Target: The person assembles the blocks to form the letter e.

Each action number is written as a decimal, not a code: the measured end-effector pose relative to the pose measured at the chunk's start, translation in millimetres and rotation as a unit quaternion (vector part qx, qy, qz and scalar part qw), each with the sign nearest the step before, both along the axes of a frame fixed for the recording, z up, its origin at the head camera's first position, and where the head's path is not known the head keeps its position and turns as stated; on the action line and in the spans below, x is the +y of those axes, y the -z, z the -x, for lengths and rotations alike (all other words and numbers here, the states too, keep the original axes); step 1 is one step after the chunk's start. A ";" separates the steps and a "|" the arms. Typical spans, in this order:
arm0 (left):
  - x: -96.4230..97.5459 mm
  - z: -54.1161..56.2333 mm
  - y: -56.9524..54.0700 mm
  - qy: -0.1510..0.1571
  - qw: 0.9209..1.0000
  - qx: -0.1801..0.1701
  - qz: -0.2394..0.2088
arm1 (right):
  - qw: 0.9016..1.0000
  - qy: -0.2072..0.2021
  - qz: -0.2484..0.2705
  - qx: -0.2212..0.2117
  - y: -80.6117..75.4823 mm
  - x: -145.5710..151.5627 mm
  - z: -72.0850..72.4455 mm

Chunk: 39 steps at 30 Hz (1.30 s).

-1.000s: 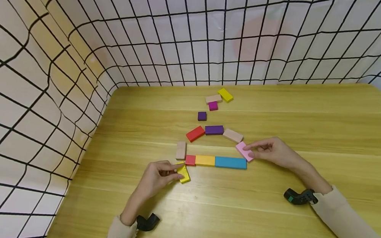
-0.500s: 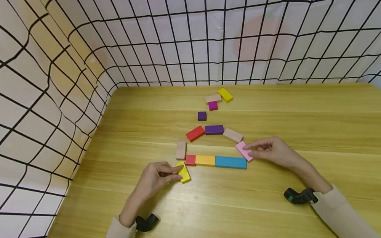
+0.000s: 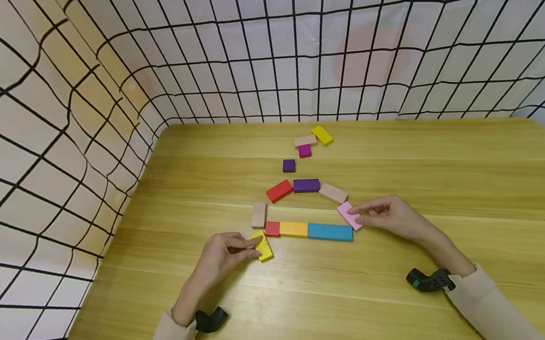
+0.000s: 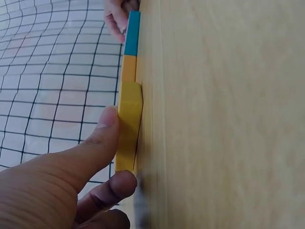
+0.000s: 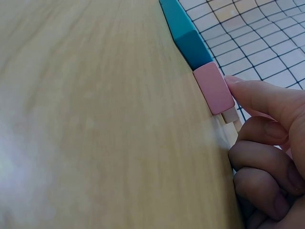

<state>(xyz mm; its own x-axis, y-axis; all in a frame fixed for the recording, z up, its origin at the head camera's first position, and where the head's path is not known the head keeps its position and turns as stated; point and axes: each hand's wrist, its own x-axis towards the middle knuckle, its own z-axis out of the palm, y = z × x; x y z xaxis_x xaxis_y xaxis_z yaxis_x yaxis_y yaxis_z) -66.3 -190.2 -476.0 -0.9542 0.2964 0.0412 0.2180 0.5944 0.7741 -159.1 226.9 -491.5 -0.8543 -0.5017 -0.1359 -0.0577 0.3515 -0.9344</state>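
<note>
My left hand (image 3: 225,253) pinches a yellow block (image 3: 265,247) between thumb and finger. That block lies slanted on the table, just below a short row of a red block (image 3: 272,228), an orange block (image 3: 293,229) and a blue block (image 3: 330,232). At the row's other end, my right hand (image 3: 388,217) holds a pink block (image 3: 348,214) by its edges. In the right wrist view the pink block (image 5: 214,88) meets the blue block (image 5: 183,33) at a corner. The left wrist view shows the thumb against the yellow block (image 4: 128,124).
An arch of a plain wood block (image 3: 259,214), a red block (image 3: 279,191), a purple block (image 3: 306,185) and another wood block (image 3: 333,193) curves above the row. Farther back lie a purple cube (image 3: 289,165), a magenta cube (image 3: 305,150) and a yellow block (image 3: 322,135). Netting (image 3: 288,62) borders the table.
My left fingertips and the yellow block have shifted very slightly, with a little more of the block showing. The right hand and the other blocks stay where they were.
</note>
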 end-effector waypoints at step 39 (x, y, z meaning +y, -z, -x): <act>68.3 230.0 -30.1 -0.016 1.000 -0.008 0.018 | 1.000 -0.008 -0.005 0.004 -1.7 1.5 -2.3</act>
